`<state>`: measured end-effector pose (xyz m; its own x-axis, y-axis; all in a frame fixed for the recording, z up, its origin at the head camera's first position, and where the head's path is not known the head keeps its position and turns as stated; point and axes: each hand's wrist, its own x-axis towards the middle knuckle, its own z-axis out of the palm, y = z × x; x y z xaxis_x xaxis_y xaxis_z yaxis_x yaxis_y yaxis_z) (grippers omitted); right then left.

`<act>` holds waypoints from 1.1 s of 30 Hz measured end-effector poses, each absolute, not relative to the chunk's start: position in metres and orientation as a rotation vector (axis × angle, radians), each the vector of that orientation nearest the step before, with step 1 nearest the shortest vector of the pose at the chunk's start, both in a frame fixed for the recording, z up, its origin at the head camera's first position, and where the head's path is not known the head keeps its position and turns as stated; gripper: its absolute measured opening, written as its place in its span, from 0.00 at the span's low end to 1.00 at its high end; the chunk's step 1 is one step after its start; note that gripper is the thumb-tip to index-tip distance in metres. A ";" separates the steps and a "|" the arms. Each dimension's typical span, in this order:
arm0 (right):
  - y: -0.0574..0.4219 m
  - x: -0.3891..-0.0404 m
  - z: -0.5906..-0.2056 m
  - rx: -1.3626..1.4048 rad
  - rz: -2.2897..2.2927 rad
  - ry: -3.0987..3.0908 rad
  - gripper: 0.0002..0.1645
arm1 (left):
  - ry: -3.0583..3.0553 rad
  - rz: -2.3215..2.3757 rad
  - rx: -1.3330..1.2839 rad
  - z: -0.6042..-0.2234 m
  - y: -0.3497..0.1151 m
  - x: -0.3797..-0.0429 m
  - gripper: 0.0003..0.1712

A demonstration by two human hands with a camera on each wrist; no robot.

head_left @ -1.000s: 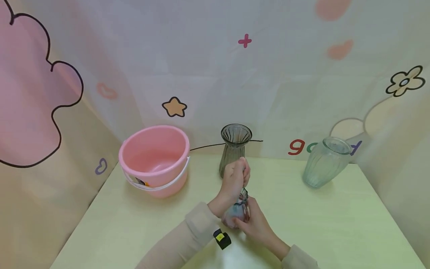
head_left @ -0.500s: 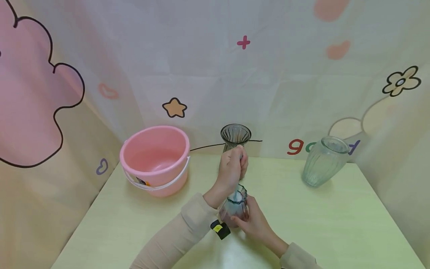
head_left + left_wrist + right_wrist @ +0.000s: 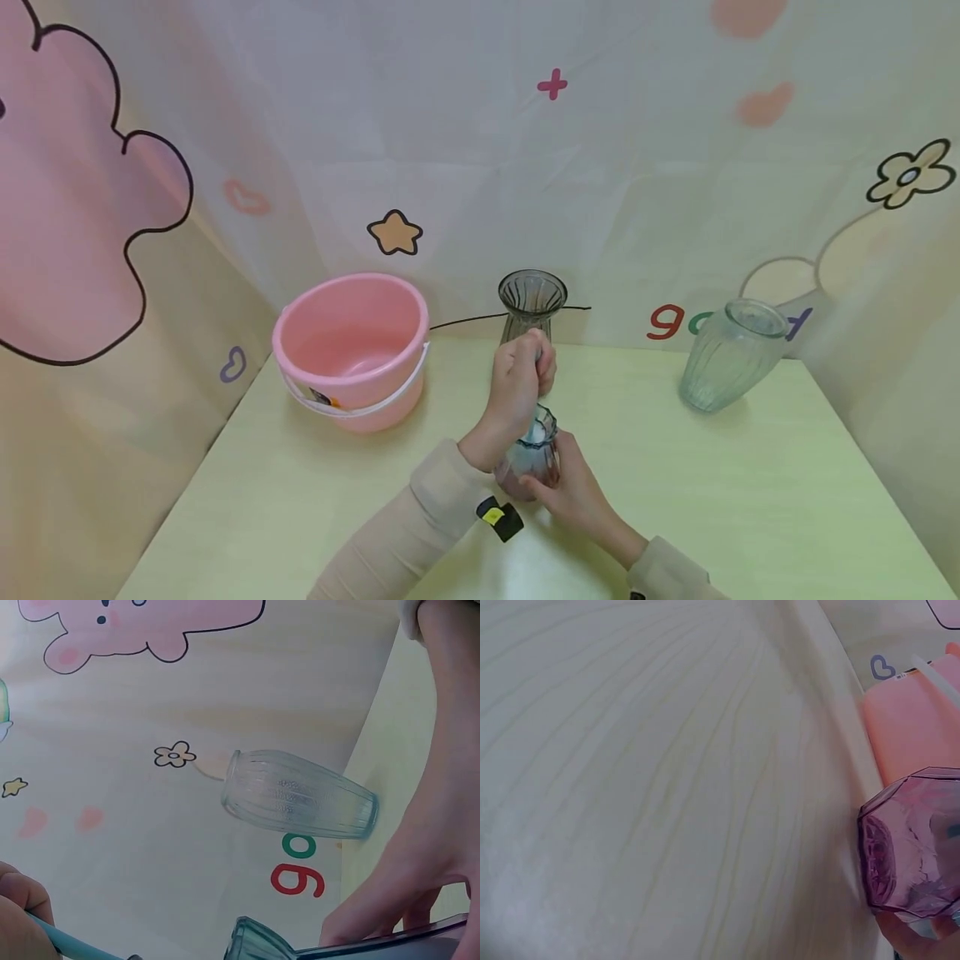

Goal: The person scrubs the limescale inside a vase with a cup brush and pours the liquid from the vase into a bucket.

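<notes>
In the head view my left hand grips the light-blue handle of a bottle brush from above in a fist. The brush goes down into a small glass vase, pinkish below with a bluish wavy rim; its pale head shows through the glass. My right hand holds this vase round its right side, thumb across the front. In the right wrist view the vase's purple-tinted base appears at the right, with fingertips beneath it. The left wrist view catches the vase's flared rim at the bottom.
A pink bucket with a white handle stands on the left of the pale table. Behind my left hand is a grey flared glass vase. A clear greenish vase stands at the back right. A printed cloth backdrop surrounds the table.
My left hand has risen with the brush, so more of the handle and the vase's rim show below it. The right hand still holds the vase in about the same place.
</notes>
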<state>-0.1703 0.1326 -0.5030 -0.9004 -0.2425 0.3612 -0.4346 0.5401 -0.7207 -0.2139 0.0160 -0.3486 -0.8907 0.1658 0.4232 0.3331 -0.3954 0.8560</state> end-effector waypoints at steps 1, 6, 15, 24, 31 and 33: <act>0.133 -0.171 -0.503 0.569 1.288 -2.564 0.42 | -1.658 -2.441 -0.693 -0.349 0.016 -0.214 0.24; 0.132 -0.172 -0.503 0.554 1.292 -2.587 0.42 | -1.625 -2.464 -0.684 -0.353 0.014 -0.213 0.22; 0.133 -0.172 -0.505 0.603 1.266 -2.538 0.42 | -1.629 -2.505 -0.589 -0.371 0.011 -0.213 0.21; 0.135 -0.172 -0.505 0.640 1.285 -2.495 0.42 | -1.689 -2.512 -0.597 -0.379 0.015 -0.210 0.23; 0.134 -0.172 -0.505 0.638 1.272 -2.489 0.43 | -1.690 -2.485 -0.608 -0.375 0.017 -0.208 0.23; 0.133 -0.172 -0.506 0.641 1.276 -2.485 0.43 | -1.696 -2.479 -0.622 -0.373 0.018 -0.209 0.22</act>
